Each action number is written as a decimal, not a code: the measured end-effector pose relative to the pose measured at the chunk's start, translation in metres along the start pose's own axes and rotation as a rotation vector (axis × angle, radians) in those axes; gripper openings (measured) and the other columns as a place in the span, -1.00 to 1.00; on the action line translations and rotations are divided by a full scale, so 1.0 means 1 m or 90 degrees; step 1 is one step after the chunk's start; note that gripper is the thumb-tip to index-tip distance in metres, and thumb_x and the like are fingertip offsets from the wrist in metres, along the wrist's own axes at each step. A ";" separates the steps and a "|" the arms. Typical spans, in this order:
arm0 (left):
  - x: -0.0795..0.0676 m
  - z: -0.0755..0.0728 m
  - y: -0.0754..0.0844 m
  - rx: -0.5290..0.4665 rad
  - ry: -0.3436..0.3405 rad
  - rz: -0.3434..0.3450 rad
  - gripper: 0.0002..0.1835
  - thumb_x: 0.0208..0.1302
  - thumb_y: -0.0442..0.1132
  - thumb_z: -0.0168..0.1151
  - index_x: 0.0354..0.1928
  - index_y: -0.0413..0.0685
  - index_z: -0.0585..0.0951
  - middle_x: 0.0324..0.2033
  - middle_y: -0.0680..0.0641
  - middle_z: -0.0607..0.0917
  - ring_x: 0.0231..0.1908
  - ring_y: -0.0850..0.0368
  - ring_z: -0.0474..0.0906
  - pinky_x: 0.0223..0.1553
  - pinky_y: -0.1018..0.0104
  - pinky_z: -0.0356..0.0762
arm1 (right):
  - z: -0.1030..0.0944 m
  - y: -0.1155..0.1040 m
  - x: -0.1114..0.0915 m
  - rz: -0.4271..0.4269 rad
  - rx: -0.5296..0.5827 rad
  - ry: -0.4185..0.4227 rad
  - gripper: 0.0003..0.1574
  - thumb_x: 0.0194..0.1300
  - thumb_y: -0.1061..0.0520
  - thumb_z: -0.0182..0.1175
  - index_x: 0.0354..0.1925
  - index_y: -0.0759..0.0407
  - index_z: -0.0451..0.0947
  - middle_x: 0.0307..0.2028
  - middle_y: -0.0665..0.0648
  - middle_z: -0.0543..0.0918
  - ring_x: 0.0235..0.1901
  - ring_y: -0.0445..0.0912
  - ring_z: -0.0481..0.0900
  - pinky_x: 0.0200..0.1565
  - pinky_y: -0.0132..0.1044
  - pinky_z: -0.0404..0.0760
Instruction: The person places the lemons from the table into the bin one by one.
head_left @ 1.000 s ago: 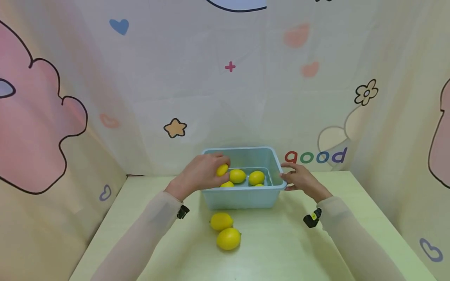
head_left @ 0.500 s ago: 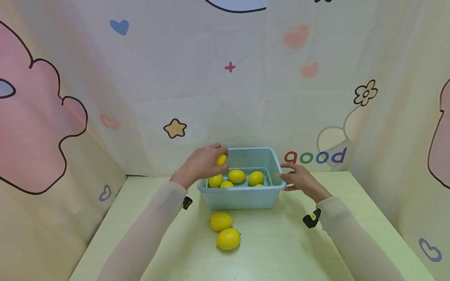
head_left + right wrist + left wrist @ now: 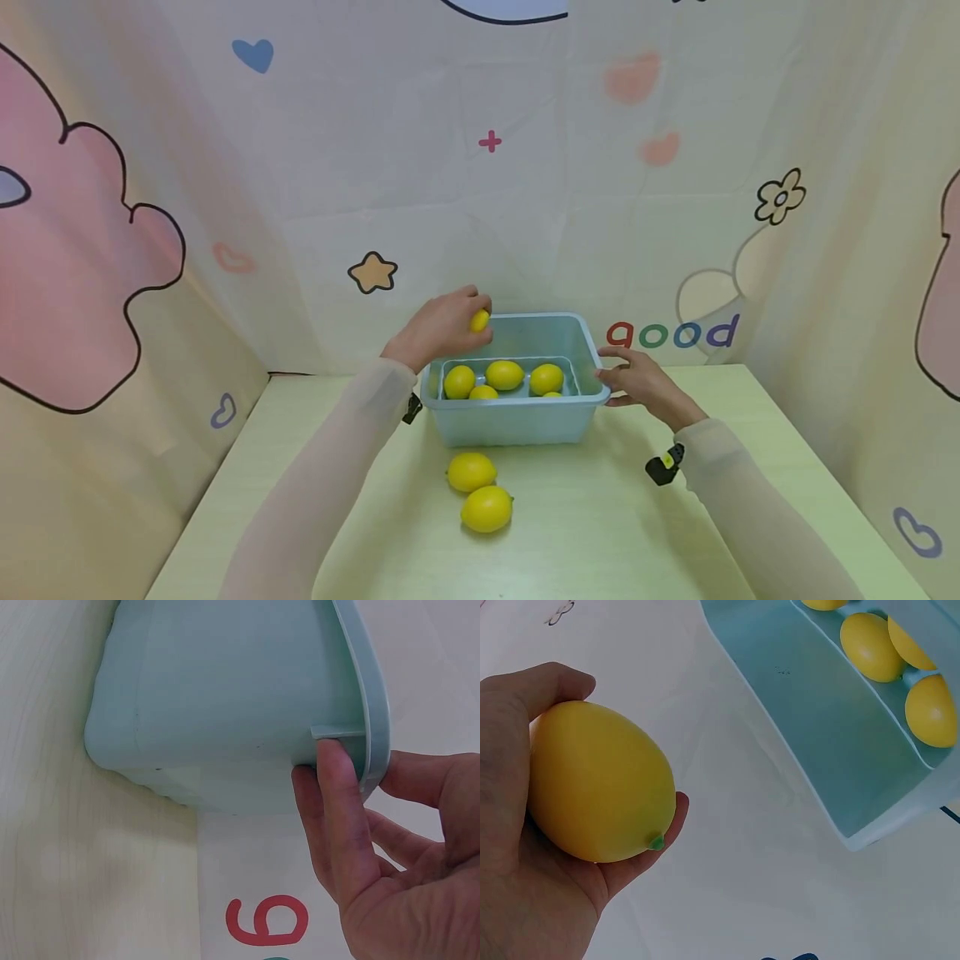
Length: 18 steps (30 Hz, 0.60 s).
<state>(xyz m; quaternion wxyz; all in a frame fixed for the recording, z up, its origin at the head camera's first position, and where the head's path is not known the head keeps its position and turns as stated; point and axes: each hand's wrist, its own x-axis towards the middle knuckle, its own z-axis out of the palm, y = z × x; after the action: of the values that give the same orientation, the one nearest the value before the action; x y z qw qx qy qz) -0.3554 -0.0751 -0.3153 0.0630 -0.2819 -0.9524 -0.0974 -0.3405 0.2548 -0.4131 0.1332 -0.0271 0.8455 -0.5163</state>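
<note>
My left hand [image 3: 444, 323] grips a lemon [image 3: 600, 780] above the back left part of a light blue plastic basin [image 3: 517, 423]. In the left wrist view the fingers wrap the fruit and its green tip shows. Several lemons [image 3: 505, 375] lie on the basin floor, some partly hidden by the front wall. At the basin's right end my right hand [image 3: 637, 382] holds the rim, thumb on one side and fingers tucked under the lip [image 3: 375, 712] in the right wrist view. Two more lemons, a rear one [image 3: 471, 472] and a nearer one [image 3: 487, 509], rest on the table before the basin.
The pale wooden table [image 3: 585, 525] ends at a printed cloth backdrop [image 3: 420, 167] close behind the basin. Cloth also hangs at the left and right sides. Dark devices, such as the right one [image 3: 664, 465], are worn on both wrists.
My left hand has lifted the lemon up and away toward the back of the basin, uncovering another lemon at the basin's left. The right hand keeps its hold on the rim.
</note>
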 end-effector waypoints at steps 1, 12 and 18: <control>0.002 0.000 0.000 -0.001 -0.006 -0.002 -0.69 0.31 -0.01 0.11 0.02 0.08 0.56 -0.17 0.03 0.49 -0.36 0.10 0.45 -0.37 0.35 0.46 | 0.000 0.000 0.000 -0.002 -0.001 -0.001 -0.26 0.45 0.09 0.10 0.47 0.18 0.11 0.16 0.42 0.49 -0.18 0.00 0.66 -0.09 -0.14 0.75; 0.022 0.012 -0.008 -0.030 -0.094 -0.067 -0.59 0.25 -0.02 0.21 0.11 0.05 0.56 -0.07 0.04 0.55 -0.14 0.08 0.46 -0.05 0.24 0.57 | 0.000 -0.002 0.001 0.001 0.003 -0.004 -0.27 0.45 0.09 0.09 0.47 0.17 0.10 0.22 0.48 0.42 -0.17 0.01 0.66 -0.05 -0.09 0.73; 0.030 0.017 -0.011 -0.057 -0.155 -0.101 -0.54 0.24 -0.01 0.27 0.16 0.05 0.54 -0.04 0.03 0.61 -0.07 0.05 0.46 0.03 0.17 0.56 | -0.001 0.000 0.001 0.002 0.007 -0.006 -0.27 0.45 0.09 0.09 0.47 0.16 0.10 0.23 0.49 0.41 -0.17 0.02 0.66 -0.03 -0.07 0.73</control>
<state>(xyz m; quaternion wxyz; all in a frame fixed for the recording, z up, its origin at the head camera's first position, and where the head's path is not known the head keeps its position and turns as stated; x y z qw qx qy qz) -0.3878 -0.0647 -0.3282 -0.0739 -0.2180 -0.9669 -0.1098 -0.3416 0.2555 -0.4134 0.1382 -0.0273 0.8420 -0.5207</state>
